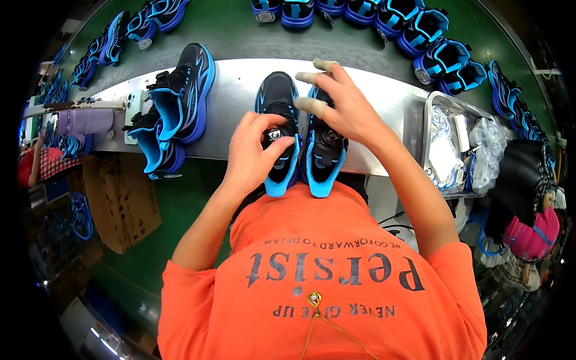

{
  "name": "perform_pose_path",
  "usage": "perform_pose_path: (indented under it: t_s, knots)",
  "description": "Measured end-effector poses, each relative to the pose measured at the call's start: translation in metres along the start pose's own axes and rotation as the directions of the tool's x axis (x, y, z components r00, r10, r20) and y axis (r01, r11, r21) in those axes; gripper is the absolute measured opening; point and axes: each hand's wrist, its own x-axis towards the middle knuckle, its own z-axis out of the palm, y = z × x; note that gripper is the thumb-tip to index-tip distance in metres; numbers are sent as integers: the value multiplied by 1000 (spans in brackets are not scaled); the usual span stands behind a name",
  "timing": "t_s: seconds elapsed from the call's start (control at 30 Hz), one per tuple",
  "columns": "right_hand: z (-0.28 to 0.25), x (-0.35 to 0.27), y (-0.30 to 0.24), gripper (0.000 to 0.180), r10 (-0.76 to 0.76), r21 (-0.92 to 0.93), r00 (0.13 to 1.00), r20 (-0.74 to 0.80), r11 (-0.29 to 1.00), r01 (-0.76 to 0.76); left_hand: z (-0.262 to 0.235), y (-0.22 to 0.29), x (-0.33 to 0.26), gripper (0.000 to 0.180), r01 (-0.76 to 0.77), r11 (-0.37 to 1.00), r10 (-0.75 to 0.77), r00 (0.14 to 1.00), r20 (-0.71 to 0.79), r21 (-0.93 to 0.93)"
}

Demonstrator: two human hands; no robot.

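Two black and blue sneakers stand side by side before me at the metal table's near edge, toes pointing away. On the left sneaker (pixel 277 90), thumb and forefinger of my left hand (pixel 247 150) close around the round dial (pixel 275 135) on the tongue. My right hand (pixel 342 105) is open above the right sneaker (pixel 326 157), fingers spread, with pale covers on several fingertips. It hides much of that shoe's front; the dark round dial (pixel 330 137) shows below the hand.
Another pair of sneakers (pixel 191 96) stands left on the metal table (pixel 234 78), near a pale green phone (pixel 133 114). At right, a metal tray (pixel 428 129) holds clear bags and small parts. Several sneakers (pixel 396 24) line the green surface beyond. A cardboard box (pixel 123 201) is lower left.
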Motion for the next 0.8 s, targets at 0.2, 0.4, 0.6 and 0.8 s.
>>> perform_pose_path:
  t_s: [0.2, 0.4, 0.6, 0.8]
  knots:
    - [51, 60, 13, 56, 33, -65, 962, 273, 998, -16, -7, -1, -1, 36, -139, 983, 151, 984, 92, -117]
    - [64, 70, 18, 52, -24, -55, 956, 291, 998, 42, -18, -7, 8, 37, -67, 968, 124, 966, 228, -240]
    - [68, 67, 22, 48, -57, -17, 969, 240, 998, 63, -18, -13, 9, 45, 53, 976, -9, 979, 202, -211]
    - [68, 65, 25, 46, -67, -15, 974, 217, 997, 72, -12, -12, 6, 51, 53, 997, -46, 991, 127, -56]
